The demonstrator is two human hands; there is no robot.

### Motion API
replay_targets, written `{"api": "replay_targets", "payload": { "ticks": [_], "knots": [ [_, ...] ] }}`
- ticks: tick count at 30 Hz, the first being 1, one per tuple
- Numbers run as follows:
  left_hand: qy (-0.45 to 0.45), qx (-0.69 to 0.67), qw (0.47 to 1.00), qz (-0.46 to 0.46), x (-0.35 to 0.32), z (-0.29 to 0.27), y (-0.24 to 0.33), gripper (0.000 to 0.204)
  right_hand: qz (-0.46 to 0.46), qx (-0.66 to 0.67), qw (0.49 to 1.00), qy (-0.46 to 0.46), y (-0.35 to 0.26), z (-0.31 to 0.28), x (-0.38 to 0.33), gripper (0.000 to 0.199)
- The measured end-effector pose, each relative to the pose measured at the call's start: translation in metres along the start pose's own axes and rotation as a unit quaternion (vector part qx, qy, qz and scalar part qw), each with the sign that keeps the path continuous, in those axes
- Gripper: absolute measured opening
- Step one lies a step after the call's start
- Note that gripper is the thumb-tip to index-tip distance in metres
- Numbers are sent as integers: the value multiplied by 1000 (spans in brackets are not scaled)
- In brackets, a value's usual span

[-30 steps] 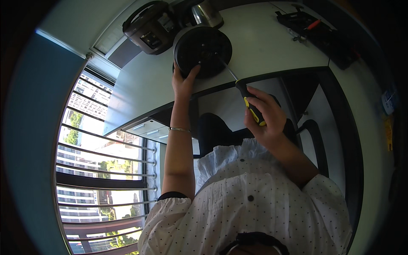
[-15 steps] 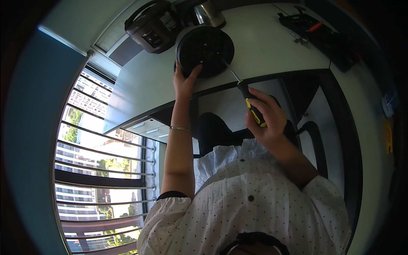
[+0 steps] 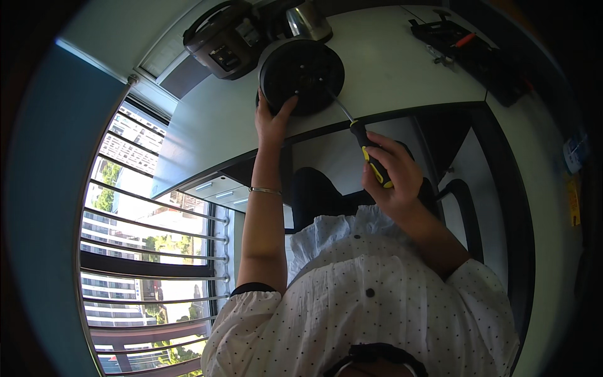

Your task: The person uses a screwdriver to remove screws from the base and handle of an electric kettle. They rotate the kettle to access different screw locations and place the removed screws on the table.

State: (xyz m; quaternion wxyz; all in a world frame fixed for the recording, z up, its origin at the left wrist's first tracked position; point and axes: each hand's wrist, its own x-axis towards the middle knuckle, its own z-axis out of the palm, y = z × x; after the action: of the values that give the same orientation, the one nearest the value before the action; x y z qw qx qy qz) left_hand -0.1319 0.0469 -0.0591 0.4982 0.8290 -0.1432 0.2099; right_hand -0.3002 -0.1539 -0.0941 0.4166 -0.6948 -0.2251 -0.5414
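Observation:
A round appliance with a black base (image 3: 290, 70) is tipped on its side on the white counter, its underside facing me. Several small bright spots, like screw heads, dot that base. My left hand (image 3: 272, 122) grips its lower left edge, thumb pressed on the underside and the other fingers mostly hidden behind. In my right hand (image 3: 405, 178) is a screwdriver (image 3: 359, 133) with a black and yellow handle, the fingers wrapped round it. Its metal shaft points up and left at the base. Whether the tip touches the base I cannot tell.
Behind the appliance stand a brown electric cooker (image 3: 224, 47) and a silver kettle (image 3: 306, 21). An opened black tool case (image 3: 468, 60) with a red-handled tool lies at the far right of the counter (image 3: 383, 60). A barred window (image 3: 151, 251) is at my left.
The screwdriver's tip has shifted slightly down and right, away from a bright spot on the base. Both hands keep nearly the same place and grip.

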Motion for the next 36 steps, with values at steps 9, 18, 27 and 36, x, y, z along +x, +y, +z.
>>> {"api": "replay_targets", "payload": {
  "ticks": [9,18,27,36],
  "knots": [
    [6,5,1000,8,4,1,-12,76,-2,3,1000,7,1,0,0,29],
    [2,8,1000,-2,3,-1,-10,79,-2,8,1000,6,0,1,0,29],
    [-1,13,1000,5,3,-1,-10,79,3,7,1000,5,0,2,0,29],
    [-5,-22,1000,1,5,-1,-14,77,17,-21,999,-28,-6,0,5,34]
  ]
}}
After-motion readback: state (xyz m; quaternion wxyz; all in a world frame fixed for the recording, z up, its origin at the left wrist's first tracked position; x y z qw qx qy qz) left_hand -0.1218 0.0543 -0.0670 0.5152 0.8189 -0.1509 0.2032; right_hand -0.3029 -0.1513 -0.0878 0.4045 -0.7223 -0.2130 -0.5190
